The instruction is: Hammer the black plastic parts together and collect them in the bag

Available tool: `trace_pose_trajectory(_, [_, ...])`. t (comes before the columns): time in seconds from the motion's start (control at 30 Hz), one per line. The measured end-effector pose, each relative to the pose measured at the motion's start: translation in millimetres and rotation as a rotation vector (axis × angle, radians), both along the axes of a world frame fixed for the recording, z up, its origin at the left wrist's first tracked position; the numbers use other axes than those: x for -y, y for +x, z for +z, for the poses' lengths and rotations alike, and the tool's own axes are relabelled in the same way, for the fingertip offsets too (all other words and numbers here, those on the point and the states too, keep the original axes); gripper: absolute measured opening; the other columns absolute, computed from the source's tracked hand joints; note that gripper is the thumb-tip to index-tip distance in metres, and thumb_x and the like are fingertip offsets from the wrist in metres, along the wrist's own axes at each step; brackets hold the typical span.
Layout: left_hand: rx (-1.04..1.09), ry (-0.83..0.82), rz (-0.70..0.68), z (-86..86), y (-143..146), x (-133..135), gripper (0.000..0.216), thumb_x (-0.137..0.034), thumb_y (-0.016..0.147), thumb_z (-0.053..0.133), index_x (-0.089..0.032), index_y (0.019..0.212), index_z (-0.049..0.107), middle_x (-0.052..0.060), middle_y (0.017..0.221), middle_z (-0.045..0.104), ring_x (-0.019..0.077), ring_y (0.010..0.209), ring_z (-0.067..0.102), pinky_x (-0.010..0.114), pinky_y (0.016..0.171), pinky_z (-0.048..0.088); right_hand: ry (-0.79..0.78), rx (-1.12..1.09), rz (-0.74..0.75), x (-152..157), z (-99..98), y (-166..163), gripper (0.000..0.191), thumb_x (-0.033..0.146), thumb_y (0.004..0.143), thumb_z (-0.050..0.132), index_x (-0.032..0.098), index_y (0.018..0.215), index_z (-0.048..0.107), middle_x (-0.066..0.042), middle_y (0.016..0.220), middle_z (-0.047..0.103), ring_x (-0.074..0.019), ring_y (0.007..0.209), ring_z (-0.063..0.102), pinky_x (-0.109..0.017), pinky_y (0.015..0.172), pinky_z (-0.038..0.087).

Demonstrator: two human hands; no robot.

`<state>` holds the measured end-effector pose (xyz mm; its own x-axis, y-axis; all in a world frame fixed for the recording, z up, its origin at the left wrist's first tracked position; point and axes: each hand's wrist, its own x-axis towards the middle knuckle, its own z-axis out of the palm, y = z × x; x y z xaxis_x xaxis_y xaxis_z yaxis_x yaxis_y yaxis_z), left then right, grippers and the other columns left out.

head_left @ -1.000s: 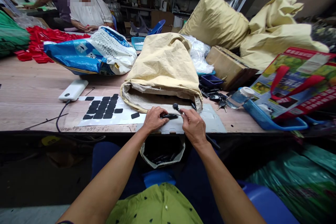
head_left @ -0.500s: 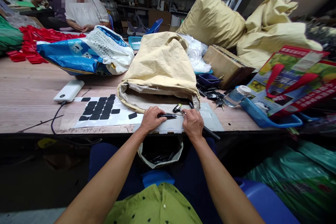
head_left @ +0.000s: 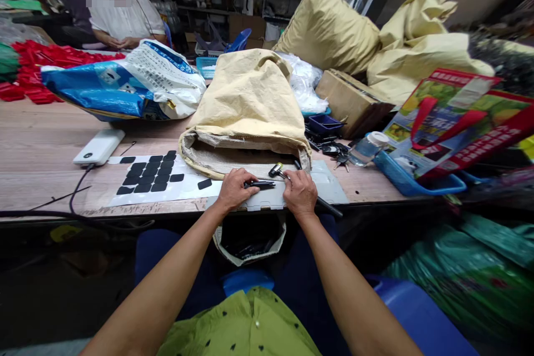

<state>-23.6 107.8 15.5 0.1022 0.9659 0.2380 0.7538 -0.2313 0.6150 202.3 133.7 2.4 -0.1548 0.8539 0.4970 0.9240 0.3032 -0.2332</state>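
My right hand [head_left: 300, 191] is wrapped round a small hammer [head_left: 276, 170]. Its dark head with a yellowish end sticks out on the left of the fist, and a black grip shows at the lower right. My left hand [head_left: 234, 190] is closed on a slim black part [head_left: 262, 184] that points right, toward the hammer; the fingers hide its near end. Under both hands lies a grey-white board [head_left: 329, 181] at the table edge. Just behind them, a beige cloth sack [head_left: 254, 94] lies with its mouth facing me.
Left on the table [head_left: 29, 133] are a sheet of black stickers [head_left: 146, 173], a white power bank [head_left: 99, 147] with a cable, and a blue-white bag [head_left: 120, 86]. At right stand a jar [head_left: 367, 150] and a blue basket [head_left: 409, 181]. An open bag [head_left: 250, 256] hangs below the edge.
The whole view has shifted slightly, so things sit a little further left. Both hands keep their grips, and the hammer head has turned a little above the board.
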Motion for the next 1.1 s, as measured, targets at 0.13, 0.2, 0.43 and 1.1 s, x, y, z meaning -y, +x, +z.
trace_pose_trajectory(0.13, [0.179, 0.049, -0.163, 12.1, 1.5, 28.5, 0.018, -0.029, 0.086, 0.07, -0.02, 0.101, 0.073, 0.004, 0.096, 0.071, 0.021, 0.092, 0.062, 0.033, 0.085, 0.046, -0.015, -0.001, 0.0, 0.5, 1.1, -0.2, 0.025, 0.02, 0.093, 0.057, 0.025, 0.113, 0.072, -0.005, 0.101, 0.065, -0.0225, 0.094, 0.05, -0.032, 0.081, 0.035])
trace_pose_trajectory(0.2, [0.215, -0.027, -0.286, 13.9, 4.8, 53.7, 0.018, -0.03, 0.09, 0.066, -0.022, 0.105, 0.072, 0.004, 0.097, 0.073, 0.0188, 0.088, 0.065, 0.03, 0.081, 0.048, -0.018, -0.005, 0.0, 0.2, 0.9, -0.1, 0.026, 0.02, 0.093, 0.056, 0.025, 0.114, 0.071, -0.006, 0.101, 0.065, -0.023, 0.095, 0.05, -0.032, 0.082, 0.035])
trace_pose_trajectory(0.43, [-0.389, -0.389, 0.002, -19.6, 14.0, 121.3, 0.019, -0.024, 0.097, 0.051, -0.022, 0.109, 0.065, 0.008, 0.097, 0.076, 0.0275, 0.086, 0.073, 0.034, 0.072, 0.048, -0.018, -0.015, 0.005, 0.0, -0.1, 0.3, 0.025, 0.02, 0.093, 0.057, 0.025, 0.114, 0.071, -0.006, 0.102, 0.065, -0.0235, 0.096, 0.05, -0.033, 0.083, 0.035])
trace_pose_trajectory(1.1, [-0.389, -0.239, 0.438, 41.2, 22.8, -109.4, 0.033, -0.033, 0.093, 0.051, -0.016, 0.11, 0.074, 0.02, 0.112, 0.073, 0.0348, 0.106, 0.069, 0.04, 0.085, 0.052, -0.024, -0.016, -0.004, -0.1, -1.6, 1.0, 0.025, 0.021, 0.094, 0.056, 0.025, 0.114, 0.07, -0.006, 0.1, 0.064, -0.0238, 0.096, 0.051, -0.033, 0.082, 0.036])
